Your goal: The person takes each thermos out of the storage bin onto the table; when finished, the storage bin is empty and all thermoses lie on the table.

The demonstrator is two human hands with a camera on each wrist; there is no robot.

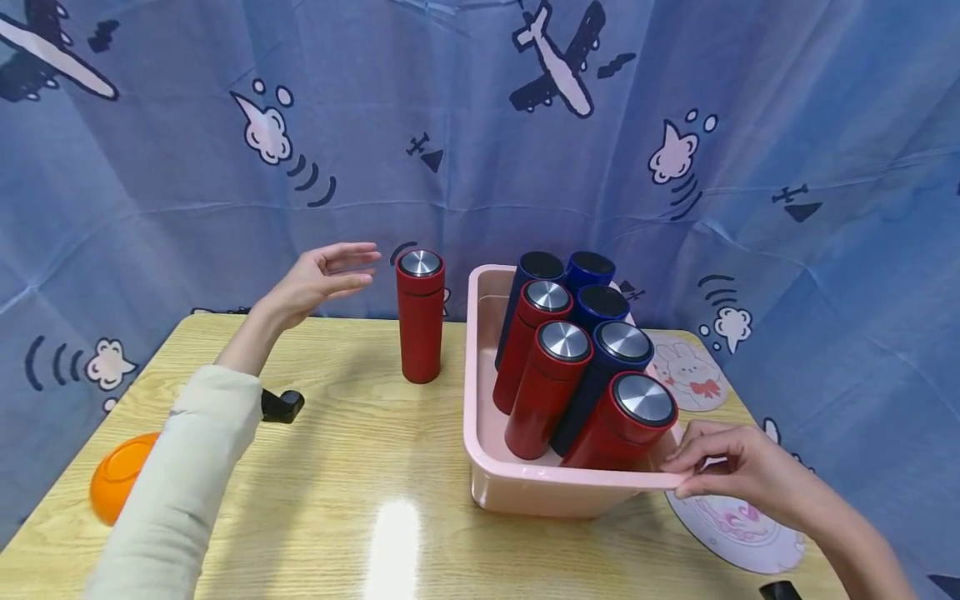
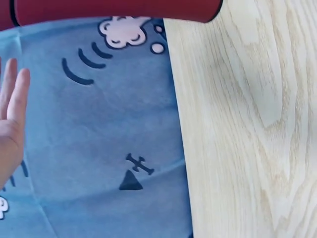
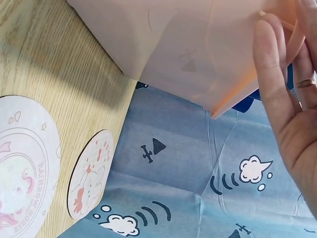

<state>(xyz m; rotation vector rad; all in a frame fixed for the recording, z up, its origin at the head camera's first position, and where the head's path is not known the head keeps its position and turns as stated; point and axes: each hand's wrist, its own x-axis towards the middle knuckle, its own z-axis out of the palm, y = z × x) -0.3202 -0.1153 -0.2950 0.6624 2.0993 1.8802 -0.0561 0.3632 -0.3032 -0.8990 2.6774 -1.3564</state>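
Observation:
A red thermos bottle [image 1: 421, 325] with a silver lid stands upright on the table. My left hand [image 1: 322, 279] hovers in the air just left of it, fingers extended and apart from it. In the left wrist view, part of that hand [image 2: 11, 119] shows at the left edge, with the red thermos along the top. With thumb and fingers my right hand [image 1: 727, 467] pinches the near right corner of the pink plastic bin [image 1: 525, 492]. Inside the bin, several red thermos bottles [image 1: 536, 400] and dark blue thermos bottles [image 1: 600, 304] lean together.
An orange bowl [image 1: 116, 479] lies at the left, partly behind the left sleeve. A black object [image 1: 282, 407] sits near the left forearm. Two round printed mats [image 1: 738, 533] lie right of the bin. A blue patterned curtain [image 1: 360, 100] hangs behind the wooden table [image 1: 322, 500].

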